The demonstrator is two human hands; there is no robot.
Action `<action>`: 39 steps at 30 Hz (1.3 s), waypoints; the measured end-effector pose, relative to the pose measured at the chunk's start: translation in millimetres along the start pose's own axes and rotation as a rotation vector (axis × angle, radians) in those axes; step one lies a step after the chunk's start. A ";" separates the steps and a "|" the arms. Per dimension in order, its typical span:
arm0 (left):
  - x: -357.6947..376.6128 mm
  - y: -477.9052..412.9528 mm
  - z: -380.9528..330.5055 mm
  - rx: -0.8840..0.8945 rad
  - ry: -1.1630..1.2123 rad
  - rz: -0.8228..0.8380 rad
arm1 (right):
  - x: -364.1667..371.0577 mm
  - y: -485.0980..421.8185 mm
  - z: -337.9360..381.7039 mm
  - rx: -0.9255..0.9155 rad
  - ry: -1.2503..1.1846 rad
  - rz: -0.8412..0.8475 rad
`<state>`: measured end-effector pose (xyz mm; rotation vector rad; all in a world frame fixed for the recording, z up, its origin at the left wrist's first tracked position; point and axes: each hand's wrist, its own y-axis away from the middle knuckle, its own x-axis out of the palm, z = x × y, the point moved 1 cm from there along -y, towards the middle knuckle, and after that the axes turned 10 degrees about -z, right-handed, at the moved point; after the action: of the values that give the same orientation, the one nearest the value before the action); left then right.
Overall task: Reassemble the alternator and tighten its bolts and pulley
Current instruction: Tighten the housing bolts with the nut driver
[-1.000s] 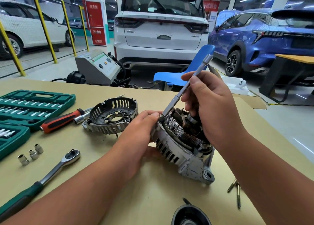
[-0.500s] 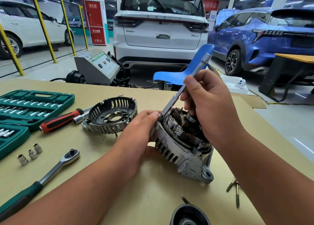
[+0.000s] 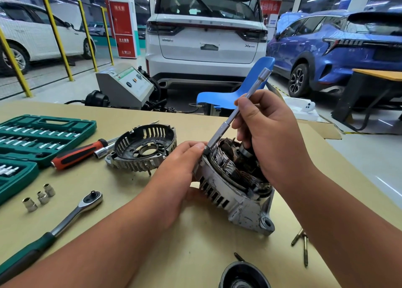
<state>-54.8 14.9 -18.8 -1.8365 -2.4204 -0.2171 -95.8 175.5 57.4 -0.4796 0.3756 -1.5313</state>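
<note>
At the centre of the frame, a person's left hand (image 3: 174,179) grips the open alternator housing (image 3: 230,196), which is tilted on the cardboard-covered table (image 3: 108,179), with fingers curled over its upper left rim. The right hand (image 3: 274,135) pinches a slim extension bar (image 3: 219,133) between thumb and curled fingers, its lower tip at that rim. Hands, bar and housing sit much as they did a second earlier. The rear cover (image 3: 143,150) lies just left, loose bolts (image 3: 302,242) lower right, and the pulley (image 3: 243,274) at the bottom edge.
</note>
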 end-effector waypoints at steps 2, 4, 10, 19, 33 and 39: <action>-0.2 0.7 -0.4 0.001 -0.001 0.000 | -0.1 0.0 -0.4 0.010 -0.025 -0.001; 0.3 1.5 -0.9 0.003 0.001 0.002 | -0.6 0.1 -0.7 0.015 -0.038 0.003; 2.8 2.5 -2.7 0.004 0.023 -0.002 | 1.1 0.5 1.3 -0.013 -0.020 0.004; 1.8 4.1 -4.3 0.006 0.026 0.012 | 0.2 0.4 1.1 0.018 -0.015 0.000; 1.9 4.5 -4.1 0.005 0.023 0.019 | -0.5 0.8 0.0 -0.001 -0.010 0.010; 1.3 3.5 -2.8 0.011 0.015 0.006 | -0.6 0.8 0.8 -0.008 -0.014 -0.004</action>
<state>-51.8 16.6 -15.6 -1.8308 -2.4006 -0.2164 -94.7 176.1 57.6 -0.4969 0.3701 -1.5301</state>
